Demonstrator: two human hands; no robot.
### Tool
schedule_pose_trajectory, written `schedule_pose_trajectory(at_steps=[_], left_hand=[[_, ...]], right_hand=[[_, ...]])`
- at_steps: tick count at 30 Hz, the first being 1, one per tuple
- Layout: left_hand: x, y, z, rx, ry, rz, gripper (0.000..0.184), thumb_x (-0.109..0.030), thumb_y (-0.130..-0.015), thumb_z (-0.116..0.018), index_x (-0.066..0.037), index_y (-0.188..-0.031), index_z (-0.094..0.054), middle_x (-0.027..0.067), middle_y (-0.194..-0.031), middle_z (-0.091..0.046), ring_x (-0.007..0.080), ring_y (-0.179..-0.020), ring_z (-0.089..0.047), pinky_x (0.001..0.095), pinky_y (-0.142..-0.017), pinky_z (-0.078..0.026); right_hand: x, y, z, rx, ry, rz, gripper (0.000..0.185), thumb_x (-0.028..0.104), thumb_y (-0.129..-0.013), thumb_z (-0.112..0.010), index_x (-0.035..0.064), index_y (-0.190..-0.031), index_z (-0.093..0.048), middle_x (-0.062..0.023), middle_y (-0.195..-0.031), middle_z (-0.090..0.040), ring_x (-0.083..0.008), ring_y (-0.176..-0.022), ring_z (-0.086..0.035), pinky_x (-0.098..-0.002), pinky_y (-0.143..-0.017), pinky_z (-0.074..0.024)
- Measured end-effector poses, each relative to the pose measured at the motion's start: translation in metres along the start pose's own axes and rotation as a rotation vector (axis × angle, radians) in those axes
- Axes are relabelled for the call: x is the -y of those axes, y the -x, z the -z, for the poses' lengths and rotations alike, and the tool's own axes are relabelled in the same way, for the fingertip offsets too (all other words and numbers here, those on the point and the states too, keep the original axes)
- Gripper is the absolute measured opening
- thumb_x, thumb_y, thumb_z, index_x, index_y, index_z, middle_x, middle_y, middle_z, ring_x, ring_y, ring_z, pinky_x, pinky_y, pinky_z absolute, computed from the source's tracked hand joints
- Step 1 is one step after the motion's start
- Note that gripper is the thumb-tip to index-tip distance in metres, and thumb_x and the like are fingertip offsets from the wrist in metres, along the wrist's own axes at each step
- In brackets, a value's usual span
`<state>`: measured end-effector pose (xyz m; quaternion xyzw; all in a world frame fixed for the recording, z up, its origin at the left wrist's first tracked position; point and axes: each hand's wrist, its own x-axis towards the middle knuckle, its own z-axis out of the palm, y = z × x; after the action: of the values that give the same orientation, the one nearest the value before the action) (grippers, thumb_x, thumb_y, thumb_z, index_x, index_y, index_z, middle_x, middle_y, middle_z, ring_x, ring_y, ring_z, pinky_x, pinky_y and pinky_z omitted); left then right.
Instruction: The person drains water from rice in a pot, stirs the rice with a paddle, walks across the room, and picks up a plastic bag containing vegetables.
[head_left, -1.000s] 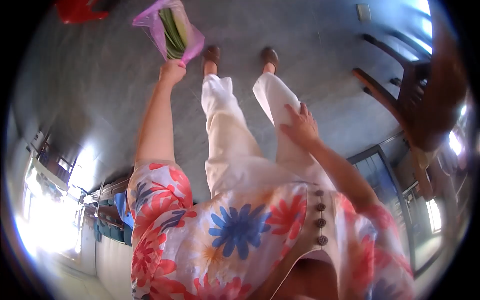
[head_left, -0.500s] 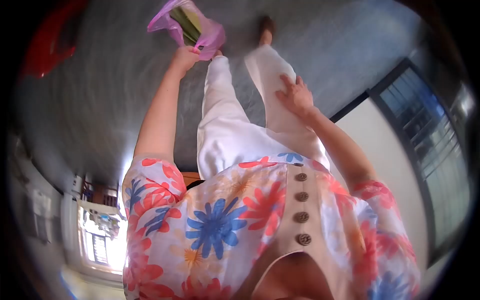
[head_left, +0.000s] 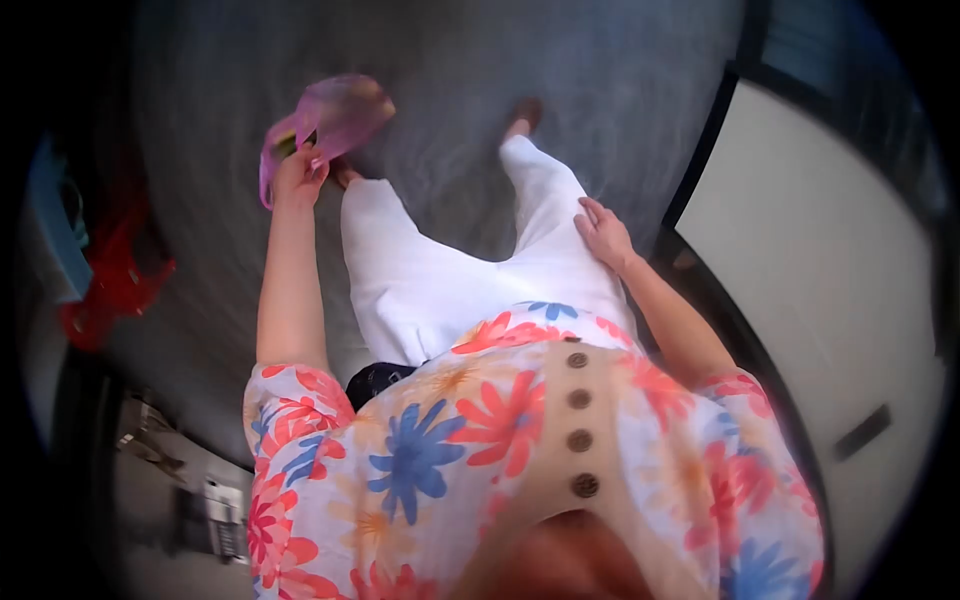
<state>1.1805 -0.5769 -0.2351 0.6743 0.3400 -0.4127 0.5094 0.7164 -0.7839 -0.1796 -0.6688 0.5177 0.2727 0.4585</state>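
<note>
My left hand is closed on a thin pink plastic bag, held low beside my left foot. Something green and yellowish shows through the plastic; its kind is not clear. My right hand lies on the right leg of my white trousers, its fingers stretched out and holding nothing.
Dark grey floor stretches around my feet. To the right stands a pale panel with a dark frame. A red object and a light blue one are at the left, both blurred.
The bag and my left hand have moved down and left in view, and the bag has swung round. My right hand has slid up my leg. The view has turned, bringing more pale panel in.
</note>
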Motion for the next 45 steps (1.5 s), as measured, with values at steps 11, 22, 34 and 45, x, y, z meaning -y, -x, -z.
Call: schedule_pose_trajectory(at_steps=[11,22,34,45], left_hand=[[-0.04,0.167,-0.333,-0.093,-0.032,0.059,0.029,0.011,-0.074,-0.052,0.004,-0.102,-0.051,0.0166,-0.092,-0.056,0.026,-0.082,-0.056,0.0327,-0.069,-0.049],[0.078,0.167,-0.413,-0.285,0.097,0.184,0.011,0.009,-0.072,-0.056,0.006,-0.082,-0.051,0.0152,-0.08,-0.056,0.0251,-0.068,-0.057,0.0316,-0.064,-0.054],[0.069,0.148,-0.278,-0.49,0.36,0.123,0.006,0.005,-0.077,-0.053,0.008,-0.083,-0.054,0.014,-0.081,-0.058,0.0238,-0.069,-0.059,0.0299,-0.069,-0.056],[0.066,0.138,-0.273,-0.422,-0.003,0.228,0.011,0.001,-0.078,-0.049,0.007,-0.087,-0.047,0.0171,-0.082,-0.056,0.018,-0.06,-0.052,0.0271,-0.057,-0.053]], right_hand=[[-0.164,-0.031,0.261,0.172,-0.397,-0.206,0.033,0.017,-0.077,-0.059,0.0004,-0.106,-0.061,-0.0122,-0.088,-0.067,-0.0183,-0.069,-0.064,-0.031,-0.069,-0.0502],[-0.246,-0.07,0.379,0.34,-0.28,-0.194,0.029,0.017,-0.078,-0.057,0.0011,-0.102,-0.063,-0.0102,-0.08,-0.067,-0.0165,-0.063,-0.064,-0.0293,-0.062,-0.0512],[-0.295,-0.034,0.351,0.678,-0.057,-0.447,0.031,0.018,-0.078,-0.057,0.0054,-0.107,-0.06,-0.0038,-0.078,-0.063,-0.0125,-0.064,-0.063,-0.0251,-0.042,-0.0429],[-0.183,-0.1,0.351,0.348,-0.347,-0.214,0.029,0.012,-0.08,-0.057,0.0005,-0.105,-0.061,-0.0045,-0.08,-0.064,-0.0114,-0.061,-0.06,-0.0272,-0.059,-0.0492]])
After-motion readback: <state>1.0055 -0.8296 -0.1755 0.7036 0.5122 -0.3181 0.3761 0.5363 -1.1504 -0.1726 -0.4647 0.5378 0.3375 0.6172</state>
